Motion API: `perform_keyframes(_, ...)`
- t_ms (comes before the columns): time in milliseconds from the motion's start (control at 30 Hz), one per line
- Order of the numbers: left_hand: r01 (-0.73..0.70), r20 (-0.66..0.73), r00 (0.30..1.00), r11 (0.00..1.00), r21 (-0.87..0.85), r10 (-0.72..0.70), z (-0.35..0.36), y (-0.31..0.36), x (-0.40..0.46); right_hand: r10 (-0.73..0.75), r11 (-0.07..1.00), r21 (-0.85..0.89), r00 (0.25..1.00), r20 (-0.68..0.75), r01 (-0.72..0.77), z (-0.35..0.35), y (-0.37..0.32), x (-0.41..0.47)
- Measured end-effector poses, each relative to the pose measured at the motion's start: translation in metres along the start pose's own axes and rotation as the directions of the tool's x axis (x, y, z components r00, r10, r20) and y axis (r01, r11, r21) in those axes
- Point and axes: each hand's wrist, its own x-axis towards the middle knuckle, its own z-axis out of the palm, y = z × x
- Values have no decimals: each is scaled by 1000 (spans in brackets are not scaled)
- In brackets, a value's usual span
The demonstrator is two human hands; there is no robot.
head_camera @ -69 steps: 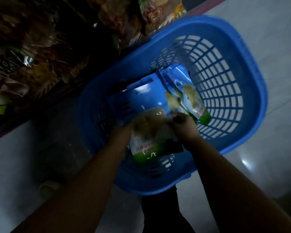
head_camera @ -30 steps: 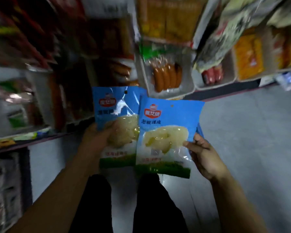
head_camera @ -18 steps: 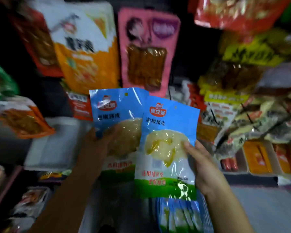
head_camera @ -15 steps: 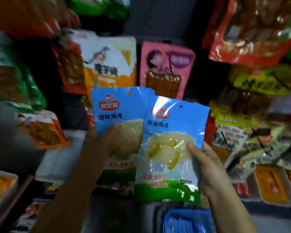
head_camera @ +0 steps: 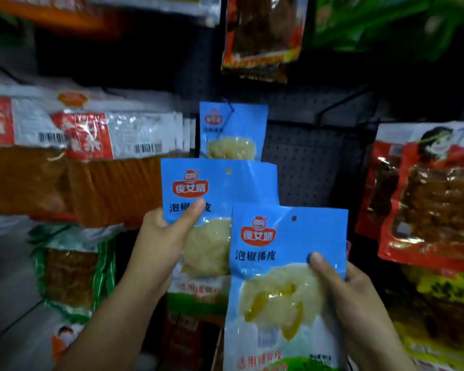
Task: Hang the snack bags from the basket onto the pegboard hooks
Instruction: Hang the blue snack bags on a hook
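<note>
Partly hidden: rear snack bag behind front snack bag.

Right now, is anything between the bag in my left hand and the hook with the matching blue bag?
Nothing visible. The left hand holds its bag just below the hanging blue bag, overlapping its lower edge. The hook's tip is too dark to make out.

Left-held bag behind right-held bag, below hanging bag

2 bare forearms, no sleeves visible
</note>
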Motion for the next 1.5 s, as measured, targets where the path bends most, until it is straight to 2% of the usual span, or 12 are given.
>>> perform_keyframes(100,-65,58,996,998,1,65,5,19,27,-101,995,18,995,-25,101,17,-15,15)
perform_keyframes(233,-102,73,992,995,1,102,11,34,59,-240,966,-103,971,-16,237,36,-33,45)
perform_keyframes(500,-118,68,990,989,-90,125,10,52,93,-282,945,-126,945,164,303,60,-58,84)
perform_keyframes(700,-147,7,989,987,-70,148,6,63,106,-368,910,-159,922,118,383,76,-71,92)
perform_keyframes(900,-116,-17,993,993,-20,116,8,68,116,-332,937,-80,939,90,339,86,-72,92)
perform_keyframes(1233,-46,-21,999,997,61,47,13,62,127,-231,969,-73,969,85,237,82,-67,102)
perform_keyframes(1400,21,-38,999,995,99,-17,17,42,143,-197,975,-98,980,20,198,80,-58,116)
perform_keyframes(1500,8,-76,997,986,169,5,21,28,160,-214,974,-80,977,-24,211,83,-55,127)
